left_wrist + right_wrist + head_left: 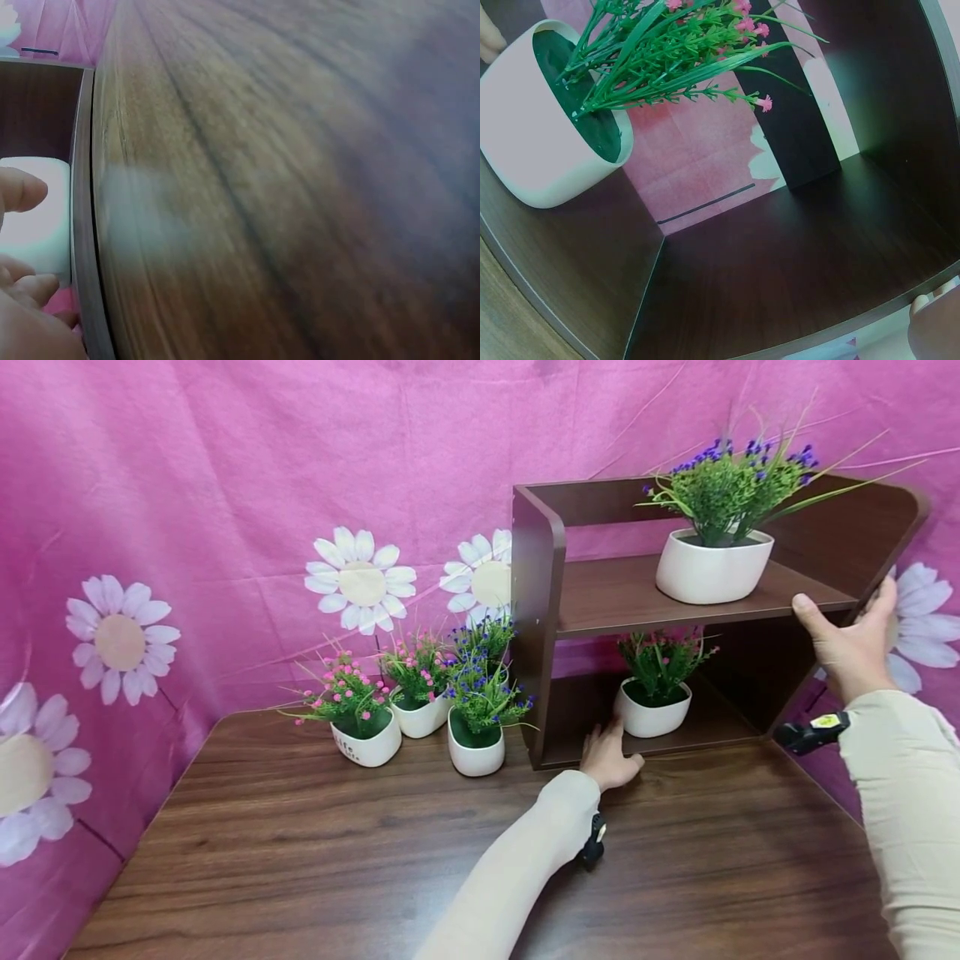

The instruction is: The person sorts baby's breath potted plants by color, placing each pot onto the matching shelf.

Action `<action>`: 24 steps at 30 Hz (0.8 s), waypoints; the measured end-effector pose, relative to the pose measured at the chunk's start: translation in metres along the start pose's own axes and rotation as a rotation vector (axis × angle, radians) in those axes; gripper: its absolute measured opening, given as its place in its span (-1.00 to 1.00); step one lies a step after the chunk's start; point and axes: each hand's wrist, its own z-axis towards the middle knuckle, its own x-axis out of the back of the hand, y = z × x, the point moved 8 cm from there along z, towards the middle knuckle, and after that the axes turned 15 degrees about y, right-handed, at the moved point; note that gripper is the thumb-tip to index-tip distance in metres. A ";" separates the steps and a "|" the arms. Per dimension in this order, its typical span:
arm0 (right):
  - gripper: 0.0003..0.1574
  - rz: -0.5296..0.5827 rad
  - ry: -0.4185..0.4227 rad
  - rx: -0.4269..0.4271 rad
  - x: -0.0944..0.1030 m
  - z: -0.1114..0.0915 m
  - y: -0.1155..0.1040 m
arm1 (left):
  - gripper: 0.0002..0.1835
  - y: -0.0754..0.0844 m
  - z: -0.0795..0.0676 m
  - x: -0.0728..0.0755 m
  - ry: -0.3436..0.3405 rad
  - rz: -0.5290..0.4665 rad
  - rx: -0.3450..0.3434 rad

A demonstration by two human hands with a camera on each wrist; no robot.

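A dark brown two-tier shelf stands on the table's right part. My right hand grips its right side panel, thumb at the middle board's front edge and fingers round the outside. On the bottom board sits a white pot with pink flowers, also large in the right wrist view. My left hand reaches in at the bottom board, its fingers beside the pot's left side and the thumb spread in front. Whether they touch the pot I cannot tell. On the upper board stands a white pot with purple flowers.
Left of the shelf stand several small pots: a lettered pot with pink flowers, another pink-flowered pot and purple-flowered ones. The wooden table extends in front. Behind hangs a pink cloth with white daisies.
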 end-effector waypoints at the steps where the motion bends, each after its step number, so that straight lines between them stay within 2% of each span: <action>1: 0.14 0.001 -0.001 0.002 -0.001 0.000 0.000 | -0.21 -0.001 0.000 0.000 0.003 -0.010 0.000; 5: 0.14 0.007 -0.007 -0.002 -0.003 -0.001 -0.001 | -0.19 -0.002 0.001 0.003 0.030 -0.035 -0.003; 10: 0.15 0.029 -0.009 -0.012 -0.003 -0.004 -0.001 | -0.12 -0.004 0.001 0.005 0.064 -0.096 0.031; 15: 0.14 0.076 -0.009 -0.009 -0.003 -0.004 -0.003 | -0.08 -0.003 -0.002 0.007 0.056 -0.142 0.033; 22: 0.19 -0.113 -0.010 0.007 -0.001 0.000 0.002 | -0.07 0.001 -0.008 0.017 0.049 -0.146 0.003; 24: 0.19 -0.116 -0.006 0.007 -0.001 0.001 0.003 | -0.07 0.001 -0.010 0.021 0.045 -0.152 -0.007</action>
